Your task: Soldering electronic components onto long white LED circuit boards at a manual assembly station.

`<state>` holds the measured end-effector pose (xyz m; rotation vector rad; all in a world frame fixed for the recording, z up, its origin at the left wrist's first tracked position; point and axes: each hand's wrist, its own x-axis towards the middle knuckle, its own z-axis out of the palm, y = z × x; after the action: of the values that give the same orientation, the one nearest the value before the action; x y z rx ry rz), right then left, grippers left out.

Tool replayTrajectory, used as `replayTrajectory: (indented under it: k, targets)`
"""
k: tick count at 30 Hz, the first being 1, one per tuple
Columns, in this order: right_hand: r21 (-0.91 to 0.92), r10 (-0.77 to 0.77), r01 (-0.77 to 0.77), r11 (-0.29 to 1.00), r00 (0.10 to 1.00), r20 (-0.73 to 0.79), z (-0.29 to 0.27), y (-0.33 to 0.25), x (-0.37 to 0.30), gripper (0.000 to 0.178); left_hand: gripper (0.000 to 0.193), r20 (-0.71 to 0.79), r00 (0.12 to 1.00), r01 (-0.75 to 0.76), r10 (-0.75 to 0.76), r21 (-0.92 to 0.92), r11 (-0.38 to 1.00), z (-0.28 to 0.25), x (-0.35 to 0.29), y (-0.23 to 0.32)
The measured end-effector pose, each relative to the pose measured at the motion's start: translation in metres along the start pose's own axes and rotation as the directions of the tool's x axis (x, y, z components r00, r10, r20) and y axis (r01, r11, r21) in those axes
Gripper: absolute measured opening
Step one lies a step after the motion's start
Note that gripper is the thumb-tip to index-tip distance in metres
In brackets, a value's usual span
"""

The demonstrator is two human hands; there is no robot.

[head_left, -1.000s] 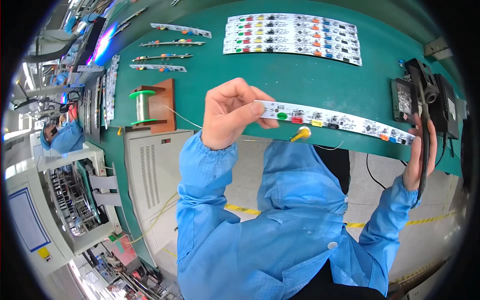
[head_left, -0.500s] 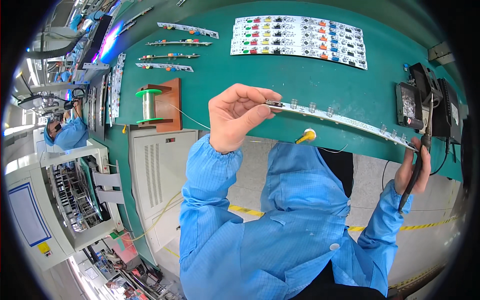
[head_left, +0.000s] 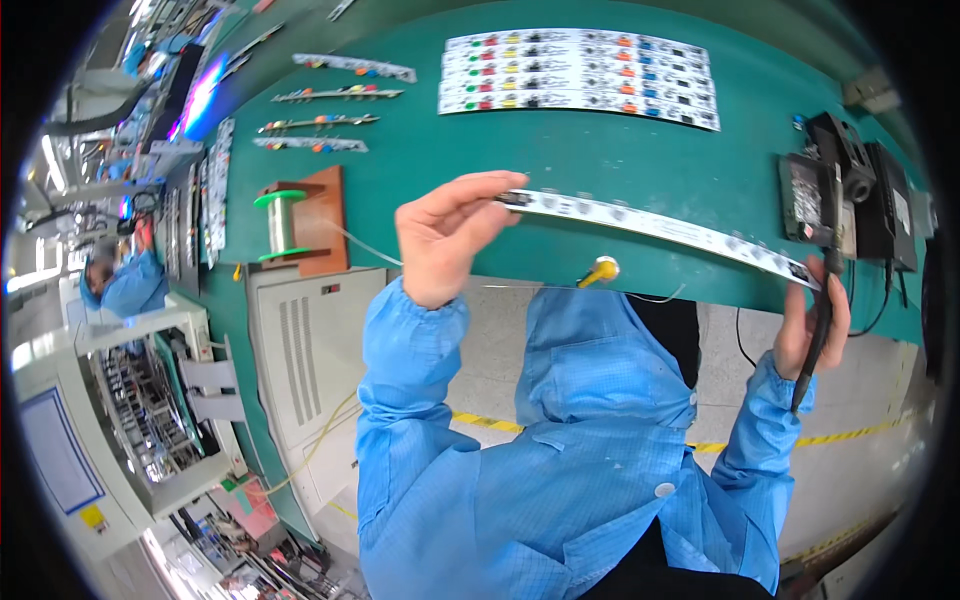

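Observation:
A long, narrow white circuit board [head_left: 668,228] with coil springs along it is held over the near edge of the green mat. My left hand [head_left: 447,232] is closed, its thumb and fingers pinching the board's left end. At the right end, the fingers of my right hand [head_left: 806,325] grip the board. A dark soldering iron [head_left: 822,330] is held in that same hand, its handle crossing the fingers and its front part pointing up beside the soldering station [head_left: 810,195]. The board's white face with the springs is turned up toward me, slightly blurred.
Several circuit boards [head_left: 580,77] lie in a stacked row at the back, and more boards [head_left: 310,145] at the left. A solder wire spool [head_left: 282,226] sits on a brown stand. A yellow plug [head_left: 602,271] is at the mat's front edge. A person [head_left: 135,285] works at far left.
The board has been tilted, so more of its white face shows and the springs stand up less from its edge. Both hands keep their hold. The whole view has shifted slightly.

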<state>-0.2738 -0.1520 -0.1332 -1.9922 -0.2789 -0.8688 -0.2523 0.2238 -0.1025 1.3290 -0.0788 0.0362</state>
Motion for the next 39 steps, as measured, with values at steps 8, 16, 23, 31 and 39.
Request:
replayTrajectory:
  k: [8, 16, 23, 31, 39]
  targets:
    - [0.215, 0.0, -0.025, 0.976, 0.993, 0.117, 0.008, -0.035, 0.006, 0.052, 0.026, -0.137, 0.985, 0.09, -0.103, -0.099, 0.991, -0.021, 0.008, -0.014]
    - [0.28, 0.038, -0.085, 0.956, 0.985, 0.168, 0.005, -0.034, 0.006, 0.054, 0.027, -0.117, 0.989, 0.076, -0.092, -0.129, 0.989, -0.02, 0.007, -0.013]
    - [0.342, 0.189, -0.224, 0.913, 0.973, 0.132, 0.01, -0.03, 0.003, 0.052, 0.027, -0.102, 0.995, 0.004, -0.013, -0.088, 0.996, -0.02, 0.01, -0.002]
    - [0.363, 0.301, -0.315, 0.877, 0.949, 0.095, 0.017, -0.028, 0.01, 0.041, 0.022, -0.101, 0.994, -0.04, 0.043, 0.035, 0.999, -0.021, 0.013, 0.006]
    - [0.373, 0.398, -0.426, 0.824, 0.904, 0.155, 0.016, -0.023, 0.012, 0.033, 0.019, -0.128, 0.991, -0.021, 0.037, 0.123, 0.992, -0.01, 0.031, 0.029]
